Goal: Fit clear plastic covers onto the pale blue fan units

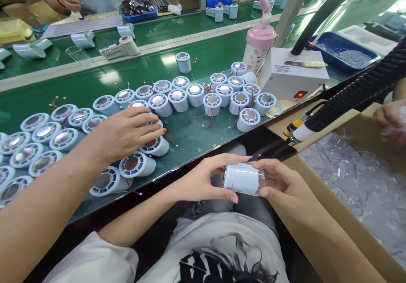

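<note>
My left hand (203, 183) and my right hand (285, 188) hold one white cylindrical housing (242, 178) sideways between them, over my lap below the table edge. My left fingers wrap its left end. My right fingertips pinch its right end, where a clear plastic cap sits. Many similar white round housings (177, 99) with metal discs and red wires lie on the green belt (190, 130) in front of me.
A co-worker's arm reaches in from the left, that hand (127, 130) resting on housings. At right, a cardboard box (317, 190) of clear caps, another person's hand (391, 118), a black hose (355, 92), a white device (293, 73), a pink bottle (258, 46). People work across the belt.
</note>
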A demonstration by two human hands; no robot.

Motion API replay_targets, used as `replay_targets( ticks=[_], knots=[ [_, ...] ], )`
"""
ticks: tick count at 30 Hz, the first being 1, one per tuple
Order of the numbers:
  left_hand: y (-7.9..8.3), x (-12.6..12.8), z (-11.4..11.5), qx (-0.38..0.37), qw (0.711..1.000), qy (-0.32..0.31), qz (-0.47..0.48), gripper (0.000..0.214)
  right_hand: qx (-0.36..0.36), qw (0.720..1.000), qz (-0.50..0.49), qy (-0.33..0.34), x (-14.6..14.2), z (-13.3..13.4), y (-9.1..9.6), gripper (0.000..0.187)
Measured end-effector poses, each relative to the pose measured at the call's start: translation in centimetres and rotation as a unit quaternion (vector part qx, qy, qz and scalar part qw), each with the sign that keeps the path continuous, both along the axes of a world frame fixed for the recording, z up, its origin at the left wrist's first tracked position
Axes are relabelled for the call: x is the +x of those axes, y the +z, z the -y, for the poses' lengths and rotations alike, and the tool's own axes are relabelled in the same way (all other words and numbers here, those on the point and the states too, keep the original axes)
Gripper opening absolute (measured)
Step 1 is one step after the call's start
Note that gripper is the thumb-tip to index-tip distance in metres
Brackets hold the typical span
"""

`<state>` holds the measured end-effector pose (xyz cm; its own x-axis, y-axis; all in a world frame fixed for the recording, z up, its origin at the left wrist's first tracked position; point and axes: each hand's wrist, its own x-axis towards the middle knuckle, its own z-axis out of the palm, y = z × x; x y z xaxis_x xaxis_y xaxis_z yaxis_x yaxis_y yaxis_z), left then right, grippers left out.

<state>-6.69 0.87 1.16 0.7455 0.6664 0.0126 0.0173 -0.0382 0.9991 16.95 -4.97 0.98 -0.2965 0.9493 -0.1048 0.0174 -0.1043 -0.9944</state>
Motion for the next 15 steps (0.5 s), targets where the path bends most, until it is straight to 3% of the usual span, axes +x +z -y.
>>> replay_targets(
  ticks=[11,15],
  knots=[
    [-0.21,-0.31,0.01,0.052,0.999,-0.005,0.004,0.078,-0.115,0.989,-0.090,-0.005,-0.52,-0.36,-0.16,0.036],
    [-0.37,-0.36,0.03,0.059,0.998,-0.010,0.023,0.078,-0.165,0.981,-0.099,-0.026,-0.82,-0.46,-0.34,0.046]
  ],
)
